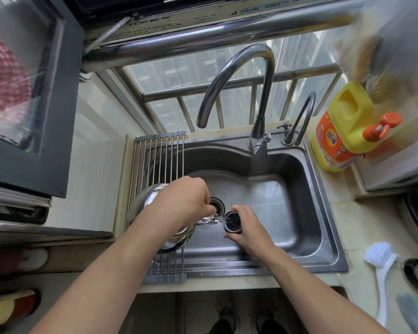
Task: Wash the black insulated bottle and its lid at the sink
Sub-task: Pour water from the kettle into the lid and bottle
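Left hand [186,201] grip clamps the round stainless steel kettle [152,201], pouring into the open black insulated bottle [232,222], which the right hand [247,229] grip encircles over the steel sink [307,213]; the stream possibly lands off-centre, so water could spill over the fingers and scald if hot.

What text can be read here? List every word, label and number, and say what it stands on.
Nothing can be quoted.
Too blurred: white characters on the orange label of the yellow detergent bottle.
Too small: rows of print on the sticker strip above the window.
No marking shows on the black bottle, the kettle or the sink.
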